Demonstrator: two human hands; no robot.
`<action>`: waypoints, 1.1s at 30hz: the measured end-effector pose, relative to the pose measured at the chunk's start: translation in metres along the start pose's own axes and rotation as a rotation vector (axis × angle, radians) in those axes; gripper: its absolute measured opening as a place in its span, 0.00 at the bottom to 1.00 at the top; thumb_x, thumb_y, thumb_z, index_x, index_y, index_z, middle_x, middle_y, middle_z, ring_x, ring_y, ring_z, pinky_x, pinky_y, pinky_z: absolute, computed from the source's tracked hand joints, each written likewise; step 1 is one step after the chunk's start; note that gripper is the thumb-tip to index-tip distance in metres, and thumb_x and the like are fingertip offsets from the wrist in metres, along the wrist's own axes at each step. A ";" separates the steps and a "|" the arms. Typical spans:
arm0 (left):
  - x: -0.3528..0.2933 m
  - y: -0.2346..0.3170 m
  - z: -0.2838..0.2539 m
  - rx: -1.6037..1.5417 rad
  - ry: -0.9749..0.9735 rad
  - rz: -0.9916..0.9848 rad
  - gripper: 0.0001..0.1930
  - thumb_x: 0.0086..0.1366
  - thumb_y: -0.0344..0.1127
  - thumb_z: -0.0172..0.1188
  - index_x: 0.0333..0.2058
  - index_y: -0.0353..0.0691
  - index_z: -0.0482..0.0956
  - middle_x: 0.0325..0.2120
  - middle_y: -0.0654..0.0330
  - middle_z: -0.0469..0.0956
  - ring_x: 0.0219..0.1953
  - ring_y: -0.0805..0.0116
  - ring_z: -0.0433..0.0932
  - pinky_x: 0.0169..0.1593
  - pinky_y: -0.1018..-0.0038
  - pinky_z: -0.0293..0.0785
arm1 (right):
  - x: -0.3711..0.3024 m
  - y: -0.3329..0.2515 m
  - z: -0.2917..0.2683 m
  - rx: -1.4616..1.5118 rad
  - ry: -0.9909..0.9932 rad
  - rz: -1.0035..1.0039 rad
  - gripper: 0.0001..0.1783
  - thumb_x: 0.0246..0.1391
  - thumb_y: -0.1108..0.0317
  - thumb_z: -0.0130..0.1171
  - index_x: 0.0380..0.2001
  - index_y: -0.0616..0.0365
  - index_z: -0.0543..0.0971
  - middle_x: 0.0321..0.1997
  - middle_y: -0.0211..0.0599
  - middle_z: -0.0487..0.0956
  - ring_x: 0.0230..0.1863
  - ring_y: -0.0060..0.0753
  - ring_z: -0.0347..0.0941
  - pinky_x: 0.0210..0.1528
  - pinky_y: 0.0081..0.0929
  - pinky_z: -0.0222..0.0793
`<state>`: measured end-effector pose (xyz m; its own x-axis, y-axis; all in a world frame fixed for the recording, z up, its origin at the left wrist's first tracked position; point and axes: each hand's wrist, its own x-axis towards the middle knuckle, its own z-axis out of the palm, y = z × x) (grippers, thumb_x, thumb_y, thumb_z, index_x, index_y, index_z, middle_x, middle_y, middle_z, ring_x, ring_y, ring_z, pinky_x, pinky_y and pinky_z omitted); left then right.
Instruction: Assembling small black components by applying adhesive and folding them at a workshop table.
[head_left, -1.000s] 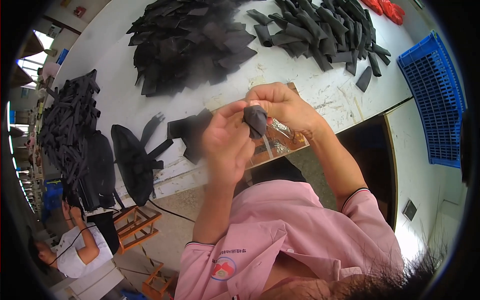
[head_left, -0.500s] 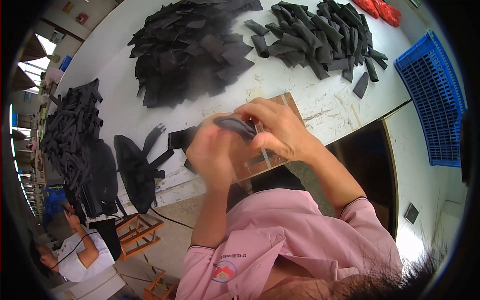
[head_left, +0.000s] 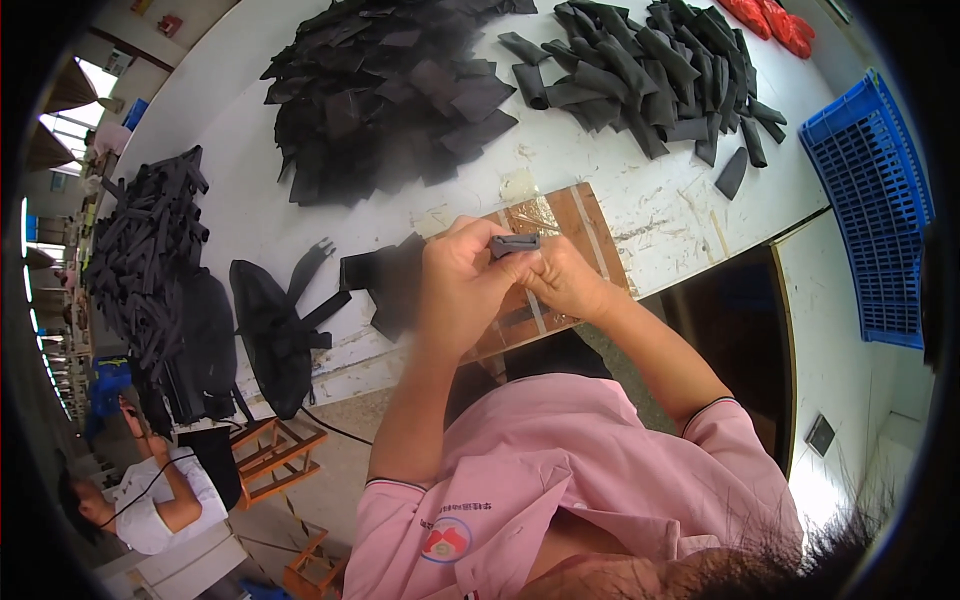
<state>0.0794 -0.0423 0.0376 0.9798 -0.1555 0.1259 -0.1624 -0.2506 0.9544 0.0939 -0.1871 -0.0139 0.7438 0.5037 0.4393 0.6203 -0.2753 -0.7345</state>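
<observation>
Right in front of me, the left hand and right hand meet – both gripping a small dark piece above the wooden board on the counter. Past them lie two heaps – flat pieces on the left, tubes on the right – and a blue crate sits far right.

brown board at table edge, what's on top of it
Pale strips cross the brown board. The left hand and right hand, holding a dark fabric piece above it, cover its middle; what lies there is hidden.
</observation>
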 end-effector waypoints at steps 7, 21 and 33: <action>-0.006 0.001 0.000 -0.091 0.033 0.041 0.03 0.51 0.21 0.59 0.26 0.31 0.74 0.26 0.63 0.72 0.27 0.80 0.70 0.31 0.84 0.65 | 0.006 -0.008 -0.009 -0.145 -0.081 0.083 0.12 0.46 0.61 0.53 0.23 0.60 0.71 0.22 0.40 0.72 0.25 0.47 0.69 0.25 0.38 0.63; -0.012 -0.005 0.009 -0.564 0.090 0.049 0.10 0.51 0.21 0.58 0.35 0.32 0.74 0.31 0.60 0.72 0.34 0.76 0.71 0.40 0.80 0.68 | 0.000 -0.001 0.004 -0.101 -0.041 0.105 0.12 0.48 0.60 0.52 0.22 0.59 0.71 0.20 0.39 0.71 0.24 0.44 0.70 0.23 0.35 0.64; -0.011 0.009 0.003 -0.104 0.117 0.125 0.07 0.55 0.26 0.57 0.32 0.29 0.74 0.29 0.55 0.76 0.31 0.74 0.74 0.38 0.81 0.69 | 0.004 0.000 0.006 -0.064 0.051 0.021 0.13 0.46 0.60 0.55 0.24 0.61 0.72 0.20 0.41 0.71 0.24 0.45 0.68 0.24 0.36 0.63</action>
<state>0.0671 -0.0462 0.0438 0.9607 -0.0660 0.2697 -0.2764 -0.1351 0.9515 0.0956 -0.1800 -0.0151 0.7678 0.4554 0.4507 0.6174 -0.3379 -0.7103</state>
